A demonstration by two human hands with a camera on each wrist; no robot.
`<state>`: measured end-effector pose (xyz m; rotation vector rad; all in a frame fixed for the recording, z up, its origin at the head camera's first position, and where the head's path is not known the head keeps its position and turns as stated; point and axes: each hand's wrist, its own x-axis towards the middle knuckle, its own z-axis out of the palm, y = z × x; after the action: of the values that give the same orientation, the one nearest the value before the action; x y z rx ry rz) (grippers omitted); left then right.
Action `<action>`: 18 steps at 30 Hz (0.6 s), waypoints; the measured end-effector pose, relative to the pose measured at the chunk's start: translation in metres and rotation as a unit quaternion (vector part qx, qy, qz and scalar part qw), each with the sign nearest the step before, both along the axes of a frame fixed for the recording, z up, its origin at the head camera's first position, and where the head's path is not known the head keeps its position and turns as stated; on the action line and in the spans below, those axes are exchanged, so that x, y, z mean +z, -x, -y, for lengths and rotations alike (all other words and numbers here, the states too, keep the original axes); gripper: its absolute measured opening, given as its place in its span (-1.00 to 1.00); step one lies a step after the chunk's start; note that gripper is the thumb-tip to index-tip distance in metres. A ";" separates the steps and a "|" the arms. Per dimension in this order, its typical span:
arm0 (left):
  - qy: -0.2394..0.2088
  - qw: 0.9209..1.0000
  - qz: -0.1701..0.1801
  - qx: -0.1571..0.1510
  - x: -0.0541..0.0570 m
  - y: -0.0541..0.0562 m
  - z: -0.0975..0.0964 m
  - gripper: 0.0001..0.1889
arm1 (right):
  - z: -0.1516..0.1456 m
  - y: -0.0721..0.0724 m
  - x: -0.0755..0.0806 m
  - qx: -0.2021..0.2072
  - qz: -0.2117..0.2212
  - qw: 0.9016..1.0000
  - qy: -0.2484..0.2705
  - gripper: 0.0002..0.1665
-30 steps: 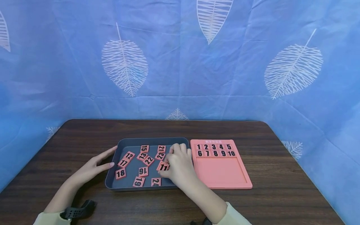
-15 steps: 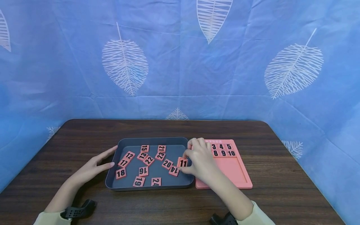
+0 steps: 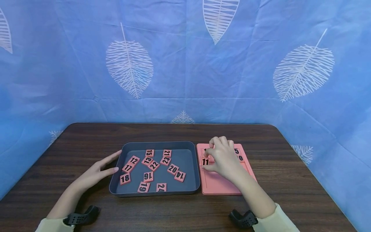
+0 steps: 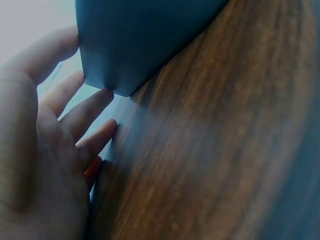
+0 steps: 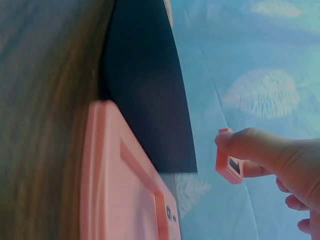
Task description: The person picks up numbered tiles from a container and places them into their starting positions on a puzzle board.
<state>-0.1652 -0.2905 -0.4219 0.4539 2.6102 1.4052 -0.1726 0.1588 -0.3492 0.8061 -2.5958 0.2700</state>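
Note:
Between thumb and finger, my right hand pinches a pink number tile marked 11, above the left side of the pink puzzle board. In the right wrist view the tile is held up off the board. My left hand rests with extended fingers against the left wall of the dark grey tray; the left wrist view shows its fingertips touching the tray's outside. Inside the tray lie several loose tiles, such as 18 and 14. Tiles on the board are partly hidden by my right hand.
The tray and the board stand side by side on a dark wooden table. Behind the table hangs a blue cloth with white leaf prints. A black wrist strap sits on my left wrist, and another on my right.
My right hand has lifted the 11 tile and carried it rightward from the tray to above the board, uncovering tiles 20 and 14. The left hand has stayed at the tray.

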 end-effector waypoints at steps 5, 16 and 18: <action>-0.012 1.000 0.003 -0.007 0.000 0.000 0.000 -0.32 | -0.012 0.009 -0.006 0.011 0.015 1.000 -0.017 -0.63; -0.018 1.000 0.002 -0.011 -0.001 0.000 0.000 -0.33 | -0.021 0.021 -0.024 0.023 0.050 0.996 -0.075 -0.65; -0.019 1.000 0.003 -0.012 -0.001 0.000 0.000 -0.33 | -0.021 0.022 -0.027 0.025 0.052 0.995 -0.078 -0.65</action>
<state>-0.1653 -0.2907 -0.4224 0.4849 2.5687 1.4494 -0.1946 0.1798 -0.3765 0.9343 -2.7237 0.1268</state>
